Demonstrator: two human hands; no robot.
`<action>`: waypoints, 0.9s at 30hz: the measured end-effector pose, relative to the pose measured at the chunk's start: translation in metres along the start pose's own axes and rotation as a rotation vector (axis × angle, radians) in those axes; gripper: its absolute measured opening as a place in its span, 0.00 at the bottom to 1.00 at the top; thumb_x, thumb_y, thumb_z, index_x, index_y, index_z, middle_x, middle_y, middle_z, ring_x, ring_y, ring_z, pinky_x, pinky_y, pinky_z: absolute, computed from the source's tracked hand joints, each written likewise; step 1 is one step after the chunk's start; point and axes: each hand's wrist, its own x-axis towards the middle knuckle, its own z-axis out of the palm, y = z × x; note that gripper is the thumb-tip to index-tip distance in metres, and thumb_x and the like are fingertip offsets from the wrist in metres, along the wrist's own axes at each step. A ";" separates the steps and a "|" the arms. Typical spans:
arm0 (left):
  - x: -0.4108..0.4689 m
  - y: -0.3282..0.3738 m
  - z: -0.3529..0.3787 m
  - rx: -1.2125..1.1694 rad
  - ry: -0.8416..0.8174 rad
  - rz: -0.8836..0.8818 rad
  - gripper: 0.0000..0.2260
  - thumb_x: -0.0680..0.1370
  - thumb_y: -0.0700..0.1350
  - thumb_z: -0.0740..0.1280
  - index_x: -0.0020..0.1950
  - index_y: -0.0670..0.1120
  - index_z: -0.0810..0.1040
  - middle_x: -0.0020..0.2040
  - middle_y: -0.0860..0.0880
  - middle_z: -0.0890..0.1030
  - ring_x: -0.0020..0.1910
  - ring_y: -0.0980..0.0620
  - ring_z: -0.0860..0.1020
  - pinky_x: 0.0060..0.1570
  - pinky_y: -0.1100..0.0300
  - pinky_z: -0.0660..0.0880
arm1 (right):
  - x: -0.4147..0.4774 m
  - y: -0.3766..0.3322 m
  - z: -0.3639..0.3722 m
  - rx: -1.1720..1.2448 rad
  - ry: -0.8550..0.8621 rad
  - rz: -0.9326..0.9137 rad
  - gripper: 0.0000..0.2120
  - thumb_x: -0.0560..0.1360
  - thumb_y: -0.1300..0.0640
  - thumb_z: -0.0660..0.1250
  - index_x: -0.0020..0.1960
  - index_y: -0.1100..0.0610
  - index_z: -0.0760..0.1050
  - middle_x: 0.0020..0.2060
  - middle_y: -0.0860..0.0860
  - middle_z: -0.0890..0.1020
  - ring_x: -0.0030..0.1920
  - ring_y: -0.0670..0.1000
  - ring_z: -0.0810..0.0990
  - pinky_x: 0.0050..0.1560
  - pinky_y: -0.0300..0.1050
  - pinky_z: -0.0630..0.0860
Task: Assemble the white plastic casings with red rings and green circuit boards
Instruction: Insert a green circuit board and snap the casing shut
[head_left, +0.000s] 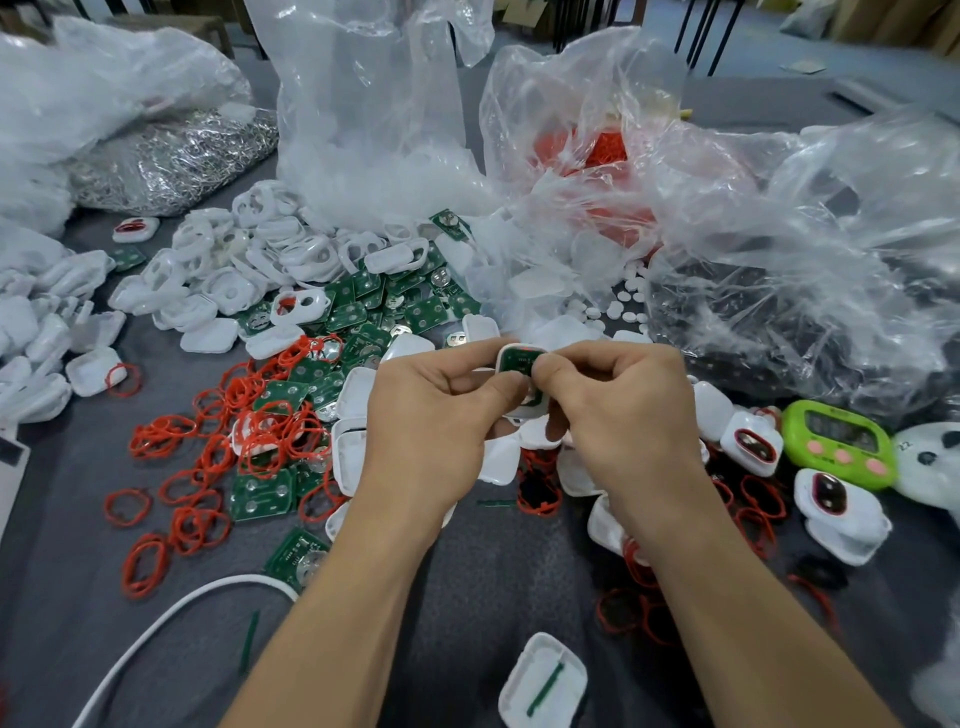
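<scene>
While both hands hold it just above the middle of the table (493, 597), the white casing (521, 414) sits pinched between them, with a green circuit board (519, 360) lying in its open face. The left hand (431, 415) grips the casing's left side, fingers curled behind and thumb on the board. The right hand (628, 410) grips the right side the same way, its thumb pressing lower on the board. Whether a red ring is already seated under the board I cannot tell, as the thumbs cover that part.

The casing looks light, thin-walled and stiff, with a smooth surface likely to slip. It is best held by its outer rim, as both hands hold it now. The board is probably rigid but brittle, so I would press at its edges rather than at the centre and keep it level as it goes in.

The loose red rings (249, 431), strewn towards the left edge, look soft and stretchy and prone to tangling, so each is best lifted singly. Spare boards (395, 301) lie heaped just beyond the hands, and empty casings (249, 260) lie further towards the far left. Near the right edge, casings with red showing in their windows (753, 441) lie beside a green timer (839, 444).
</scene>
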 end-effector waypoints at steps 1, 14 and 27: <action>0.000 0.000 0.000 0.010 -0.005 0.005 0.13 0.76 0.32 0.72 0.52 0.49 0.87 0.38 0.46 0.88 0.39 0.52 0.85 0.41 0.56 0.83 | 0.000 0.001 0.000 -0.007 0.009 -0.002 0.08 0.73 0.52 0.74 0.35 0.47 0.85 0.26 0.46 0.83 0.26 0.47 0.80 0.30 0.40 0.74; 0.000 -0.009 0.001 0.194 -0.063 0.129 0.15 0.78 0.39 0.73 0.50 0.61 0.87 0.35 0.51 0.87 0.36 0.56 0.84 0.44 0.53 0.85 | 0.005 -0.004 -0.009 -0.106 -0.077 -0.002 0.09 0.72 0.48 0.77 0.35 0.49 0.85 0.25 0.47 0.82 0.26 0.45 0.79 0.33 0.43 0.75; -0.001 -0.006 0.005 0.223 0.021 0.110 0.17 0.76 0.41 0.72 0.44 0.66 0.86 0.35 0.51 0.87 0.36 0.53 0.86 0.44 0.47 0.85 | 0.010 -0.002 -0.013 0.132 -0.193 0.091 0.16 0.79 0.48 0.67 0.39 0.57 0.85 0.29 0.57 0.84 0.26 0.55 0.80 0.29 0.44 0.72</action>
